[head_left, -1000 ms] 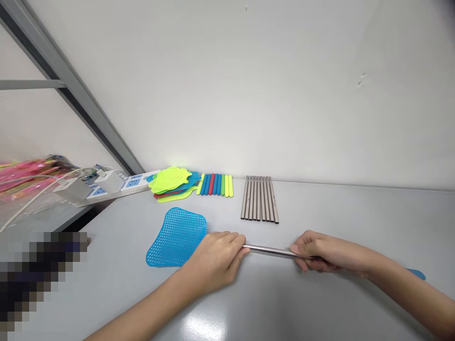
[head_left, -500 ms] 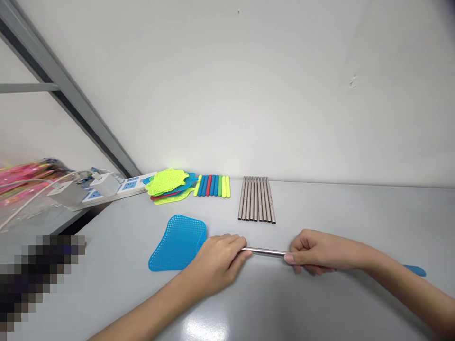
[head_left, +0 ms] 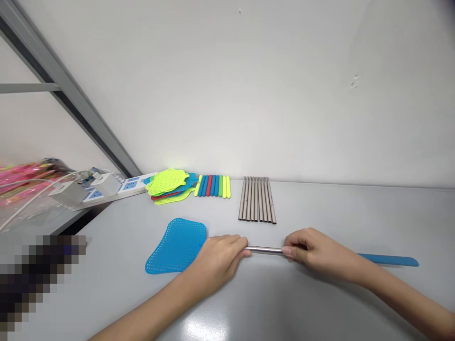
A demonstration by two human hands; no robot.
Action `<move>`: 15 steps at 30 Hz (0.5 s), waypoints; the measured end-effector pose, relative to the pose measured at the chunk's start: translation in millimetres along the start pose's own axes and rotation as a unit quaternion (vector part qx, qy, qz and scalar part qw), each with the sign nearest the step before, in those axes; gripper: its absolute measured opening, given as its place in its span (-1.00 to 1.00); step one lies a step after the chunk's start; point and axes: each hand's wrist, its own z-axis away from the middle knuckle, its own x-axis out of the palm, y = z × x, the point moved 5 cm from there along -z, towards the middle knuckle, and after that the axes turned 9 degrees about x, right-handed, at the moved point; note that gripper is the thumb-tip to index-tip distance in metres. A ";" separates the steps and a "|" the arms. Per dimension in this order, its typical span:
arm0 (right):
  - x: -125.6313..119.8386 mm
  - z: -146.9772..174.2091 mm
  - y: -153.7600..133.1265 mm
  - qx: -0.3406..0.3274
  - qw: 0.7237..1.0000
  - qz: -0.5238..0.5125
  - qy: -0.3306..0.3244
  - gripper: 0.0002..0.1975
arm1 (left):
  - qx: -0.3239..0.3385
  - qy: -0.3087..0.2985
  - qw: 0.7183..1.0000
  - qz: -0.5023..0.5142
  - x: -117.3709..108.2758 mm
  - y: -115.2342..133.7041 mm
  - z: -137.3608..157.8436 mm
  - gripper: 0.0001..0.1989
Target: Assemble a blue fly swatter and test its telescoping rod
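Observation:
A blue fly swatter lies crosswise low over the grey table, its perforated head (head_left: 179,246) to the left. My left hand (head_left: 222,255) is closed around the swatter where head and shaft meet, hiding the joint. Between my hands a length of shiny metal shaft (head_left: 265,250) shows. My right hand (head_left: 309,248) pinches the shaft's right part between thumb and fingers. Beyond my right wrist sticks out the blue handle (head_left: 391,259), its near end hidden by the hand and forearm.
Against the wall lie a pile of yellow, blue and red swatter heads (head_left: 168,182), a row of coloured handles (head_left: 215,186) and a row of metal tubes (head_left: 256,199). A power strip (head_left: 130,184) with plugged-in adapters and a plastic bag (head_left: 26,184) are at the left.
My right hand has turned and shifted slightly left along the shaft. More of the blue handle shows past my wrist, and the swatter head has tilted a little.

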 end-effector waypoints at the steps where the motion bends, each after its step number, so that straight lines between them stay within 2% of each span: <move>1: 1.2 0.7 -1.1 0.000 1.000 0.008 0.010 -0.69 | 0.002 0.003 1.000 -0.001 -0.1 0.6 0.2 -0.74; 8: 7.6 4.2 4.5 0.052 0.998 -0.016 -0.008 -0.69 | 0.000 0.024 1.000 -0.017 0.3 8.8 2.2 -0.74; 15: 18.0 6.3 2.7 0.064 0.985 -0.126 -0.096 -0.70 | 0.019 0.049 0.997 -0.059 -0.3 18.1 6.2 -0.81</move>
